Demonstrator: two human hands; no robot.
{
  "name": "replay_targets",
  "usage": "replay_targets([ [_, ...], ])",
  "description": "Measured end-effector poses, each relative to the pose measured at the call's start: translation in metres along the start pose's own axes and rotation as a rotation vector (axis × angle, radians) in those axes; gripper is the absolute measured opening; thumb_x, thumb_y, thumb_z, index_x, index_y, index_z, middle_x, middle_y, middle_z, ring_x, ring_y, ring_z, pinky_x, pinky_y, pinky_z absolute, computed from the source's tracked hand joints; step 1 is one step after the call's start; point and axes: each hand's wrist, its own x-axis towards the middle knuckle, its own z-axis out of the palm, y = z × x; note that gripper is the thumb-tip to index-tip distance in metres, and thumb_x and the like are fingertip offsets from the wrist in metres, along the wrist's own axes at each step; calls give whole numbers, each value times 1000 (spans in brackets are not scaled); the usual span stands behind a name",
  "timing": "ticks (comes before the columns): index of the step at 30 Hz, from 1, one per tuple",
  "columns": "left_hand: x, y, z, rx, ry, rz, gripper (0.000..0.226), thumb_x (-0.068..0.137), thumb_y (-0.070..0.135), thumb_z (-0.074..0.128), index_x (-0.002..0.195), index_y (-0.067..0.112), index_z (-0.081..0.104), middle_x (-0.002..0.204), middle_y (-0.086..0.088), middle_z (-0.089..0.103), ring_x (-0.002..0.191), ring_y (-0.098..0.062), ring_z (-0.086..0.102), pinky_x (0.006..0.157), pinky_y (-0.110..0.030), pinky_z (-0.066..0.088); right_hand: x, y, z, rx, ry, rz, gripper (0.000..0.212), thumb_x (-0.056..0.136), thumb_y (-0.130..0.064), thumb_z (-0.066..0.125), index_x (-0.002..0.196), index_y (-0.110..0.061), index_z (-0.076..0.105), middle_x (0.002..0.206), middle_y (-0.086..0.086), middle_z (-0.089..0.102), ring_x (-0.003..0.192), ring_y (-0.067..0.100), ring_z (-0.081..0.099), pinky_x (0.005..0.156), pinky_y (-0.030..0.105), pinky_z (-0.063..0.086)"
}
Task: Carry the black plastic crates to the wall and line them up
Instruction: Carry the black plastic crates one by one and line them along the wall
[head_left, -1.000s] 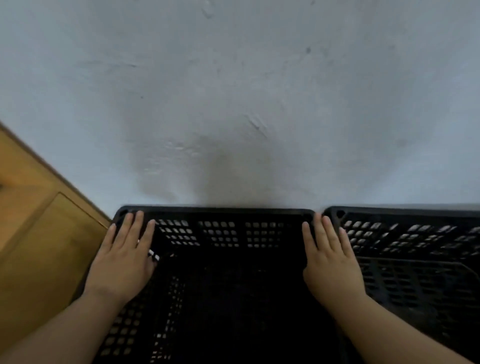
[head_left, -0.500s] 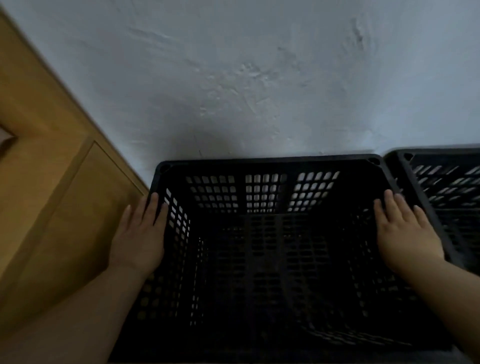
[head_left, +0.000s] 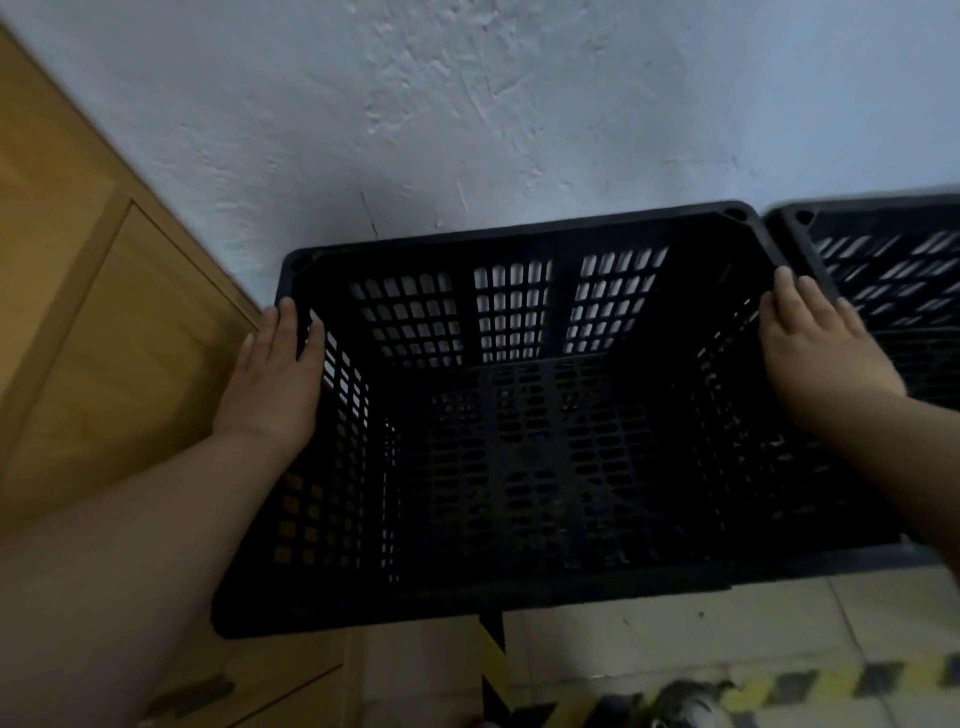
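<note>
- The black crate (head_left: 519, 415) sits against the white wall (head_left: 519, 104), its far rim touching or just beside the plaster; it fills the middle of the view, and its perforated walls and floor show nothing inside.
- The left hand (head_left: 275, 384) lies flat on the crate's left rim at about 9 o'clock, fingers stretched toward the wall, thumb side over the rim's inner edge. It is spread, not curled around anything.
- The right hand (head_left: 826, 353) lies flat on the right rim at about 3 o'clock, fingers likewise straight and pointing to the wall, gripping nothing.
- A second crate (head_left: 893, 280) stands just beside the first at 2 o'clock, against the same wall; their near corners all but touch.
- A wooden cabinet (head_left: 104, 312) runs along 9 to 10 o'clock, beside the left hand.
- At 6 o'clock, tiled floor (head_left: 727, 623) with yellow-and-black striped tape (head_left: 810, 680) shows below the crate's near rim.
- Compared with half a second ago, both hands keep the same flat rest on the rims, while the near rim and the floor have come into view.
</note>
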Motion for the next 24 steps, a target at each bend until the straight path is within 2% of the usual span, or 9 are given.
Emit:
replay_targets([
  [9, 4, 2, 7, -47, 56, 17, 91, 82, -5, 54, 147, 10, -8, 155, -20, -19, 143, -31, -16, 117, -39, -2, 3, 3, 12, 49, 76, 5, 61, 92, 3, 23, 147, 0, -3, 156, 16, -19, 145, 29, -13, 119, 44, 0],
  [24, -11, 13, 9, -89, 51, -15, 87, 84, 2, 54, 147, 9, -6, 155, -21, -16, 143, -33, -15, 118, -41, 1, 3, 14, 23, 75, 80, -16, 63, 92, 5, 27, 146, 2, -5, 156, 17, -21, 145, 30, -13, 118, 45, 3],
])
